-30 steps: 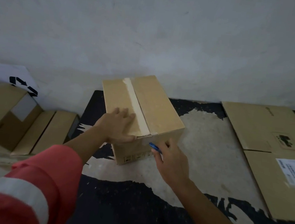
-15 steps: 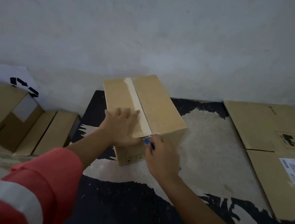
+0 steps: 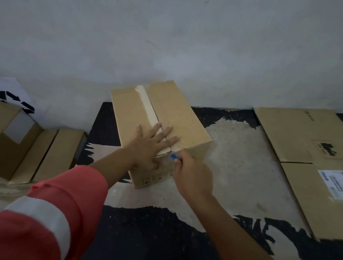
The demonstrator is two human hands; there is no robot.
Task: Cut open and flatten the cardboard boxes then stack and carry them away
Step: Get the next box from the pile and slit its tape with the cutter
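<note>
A closed brown cardboard box [image 3: 180, 118] stands on the worn black-and-beige surface [image 3: 235, 166], its top seam covered by a pale tape strip [image 3: 146, 107]. My left hand [image 3: 151, 146] presses flat on the box top over the near end of the tape, fingers spread. My right hand [image 3: 193, 175] grips a blue-handled cutter [image 3: 174, 156] whose tip meets the tape at the box's near top edge. Most of the cutter is hidden in my fist.
Flattened cardboard sheets [image 3: 310, 146] lie at the right, one with a white label [image 3: 342, 186]. At the left sit an open box [image 3: 2, 135] and folded cardboard [image 3: 60, 155], with a white recycling-marked sheet [image 3: 10, 93] behind. A grey wall rises at the back.
My left hand slid forward across the box top onto the tape. My right hand rose with the cutter from the box's front face to the near top edge at the tape.
</note>
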